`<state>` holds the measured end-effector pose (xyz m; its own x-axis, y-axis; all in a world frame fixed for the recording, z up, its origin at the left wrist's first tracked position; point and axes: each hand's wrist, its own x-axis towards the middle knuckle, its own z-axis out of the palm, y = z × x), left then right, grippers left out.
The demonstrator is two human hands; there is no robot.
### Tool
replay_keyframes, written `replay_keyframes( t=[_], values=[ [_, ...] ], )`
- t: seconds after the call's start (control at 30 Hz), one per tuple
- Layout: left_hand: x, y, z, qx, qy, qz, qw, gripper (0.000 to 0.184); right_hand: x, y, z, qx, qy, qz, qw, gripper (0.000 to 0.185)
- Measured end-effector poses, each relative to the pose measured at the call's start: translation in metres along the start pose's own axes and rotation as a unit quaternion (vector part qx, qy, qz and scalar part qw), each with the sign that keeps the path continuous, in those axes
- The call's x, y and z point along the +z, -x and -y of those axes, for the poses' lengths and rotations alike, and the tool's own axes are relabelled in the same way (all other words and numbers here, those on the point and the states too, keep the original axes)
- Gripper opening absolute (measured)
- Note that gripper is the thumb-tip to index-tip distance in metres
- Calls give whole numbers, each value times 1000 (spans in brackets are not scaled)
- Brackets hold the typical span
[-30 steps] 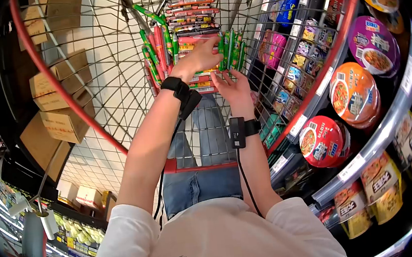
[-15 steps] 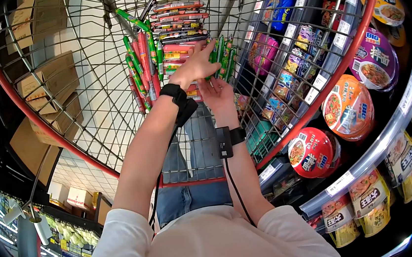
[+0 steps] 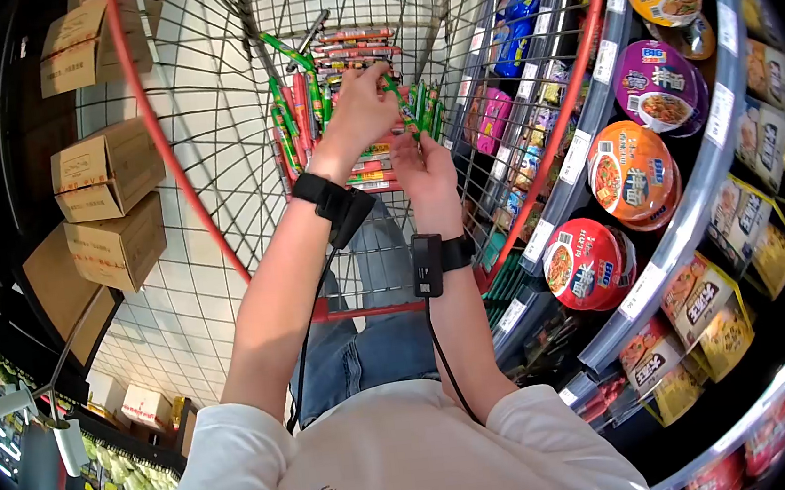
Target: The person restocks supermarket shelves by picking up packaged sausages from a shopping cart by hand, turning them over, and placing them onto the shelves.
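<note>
My left hand (image 3: 363, 115) reaches over the shopping cart's basket, fingers closed on a green-wrapped sausage stick (image 3: 390, 86). Just below and to its right, my right hand (image 3: 424, 164) is palm up, its curled fingertips at the stick's lower end; their exact grip is partly hidden. Around my hands in the cart lie rows of wrapped sausages: upright green ones (image 3: 428, 109) at the right, pink ones (image 3: 302, 107) and green ones (image 3: 283, 128) at the left, and red and dark ones (image 3: 354, 36) stacked crosswise at the far end.
The wire cart (image 3: 214, 158) has a red rim (image 3: 171, 158) on both sides. Shelves on the right hold noodle bowls, such as an orange bowl (image 3: 626, 170) and a red bowl (image 3: 585, 266), behind a price rail (image 3: 638, 287). Cardboard boxes (image 3: 118, 238) stand at the left.
My left hand has gone from outstretched fingers to closed on a green stick. The view has shifted, with the cart and shelves sitting differently in frame. My right hand stays close beside the left.
</note>
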<state>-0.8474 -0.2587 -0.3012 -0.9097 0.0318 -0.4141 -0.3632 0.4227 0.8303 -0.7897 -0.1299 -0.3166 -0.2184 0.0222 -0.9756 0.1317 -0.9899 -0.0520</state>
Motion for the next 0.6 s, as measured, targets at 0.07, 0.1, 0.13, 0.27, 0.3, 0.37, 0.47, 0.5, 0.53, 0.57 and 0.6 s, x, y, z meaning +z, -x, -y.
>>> replay_keyframes(
  t=[0.07,0.1,0.13,0.27,0.3,0.37,0.47,0.5,0.53,0.57,0.6],
  values=[
    [-24,21,-28,18,-77,-69,994,45,17,41,-7,1,7,46,999,13],
    [-39,33,-43,29,-76,-74,994,45,21,56,-10,5,15,80,997,13],
    [-53,45,-55,37,-69,-88,993,45,23,66,-12,12,-10,105,994,18],
    [-94,94,-85,114,-12,-145,983,40,25,128,-23,-28,35,257,965,22],
    [-104,108,-93,128,32,-159,979,38,22,147,-29,-35,32,270,962,22],
    [-124,138,-111,152,176,-142,962,30,13,189,-38,-107,107,389,909,27],
    [-159,201,-142,130,252,-109,953,30,-13,242,-46,-155,150,452,866,32],
    [-165,213,-143,144,259,-110,949,30,-20,258,-50,-170,162,483,844,30],
    [-170,224,-141,174,299,-116,931,32,-28,275,-56,-203,170,481,836,26],
    [-174,235,-142,203,338,-121,911,34,-36,288,-59,-228,180,493,820,26],
    [-181,250,-148,207,361,-105,903,42,-43,302,-62,-246,188,508,804,26]
  ],
)
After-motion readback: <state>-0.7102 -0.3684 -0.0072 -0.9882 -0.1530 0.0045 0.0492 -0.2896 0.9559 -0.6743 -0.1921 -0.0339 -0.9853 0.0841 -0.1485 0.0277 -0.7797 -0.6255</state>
